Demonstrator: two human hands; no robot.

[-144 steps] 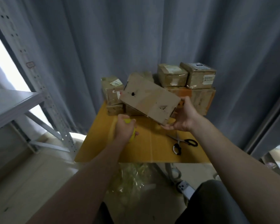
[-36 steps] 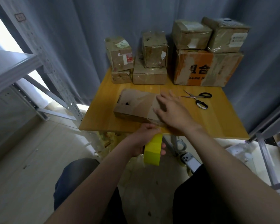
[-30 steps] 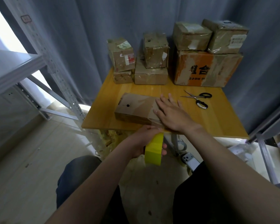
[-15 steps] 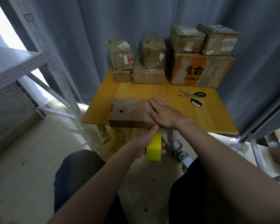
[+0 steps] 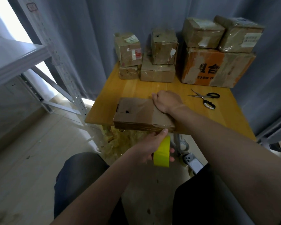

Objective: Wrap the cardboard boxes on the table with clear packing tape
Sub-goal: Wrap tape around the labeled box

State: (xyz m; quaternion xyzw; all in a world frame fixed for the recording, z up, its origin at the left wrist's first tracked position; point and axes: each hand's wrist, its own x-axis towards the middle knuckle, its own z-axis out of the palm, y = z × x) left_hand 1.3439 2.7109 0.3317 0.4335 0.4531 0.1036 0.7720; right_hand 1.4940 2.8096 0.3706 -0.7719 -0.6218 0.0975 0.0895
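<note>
I am holding the flat cardboard box [image 5: 136,112] at the near edge of the table [image 5: 152,88], its front side hanging just past the rim. My right hand [image 5: 165,101] is resting on the far right corner of its top, fingers curling down over the back edge so that their tips are hidden. My left hand [image 5: 150,148] is gripping the yellow tape roll [image 5: 161,154] below the table edge, fingers wrapping round it, and my thumb [image 5: 165,131] is pressing up against the lower front of the box. Glossy clear tape is showing across the box's top and front.

My right forearm is crossing over the box's right end and covering it. The scissors [image 5: 206,99] are lying open on the table to the right, apart from my hand. Along the back, against the grey curtain [image 5: 104,30], taped boxes are standing in stacks: a large orange-printed box [image 5: 214,69] carrying two smaller ones, a middle stack [image 5: 164,46] and a left stack [image 5: 128,49]. A metal shelf [image 5: 15,57] is standing on the left. Under the table, crumpled plastic [image 5: 120,143] and a phone [image 5: 192,162] are lying on the floor.
</note>
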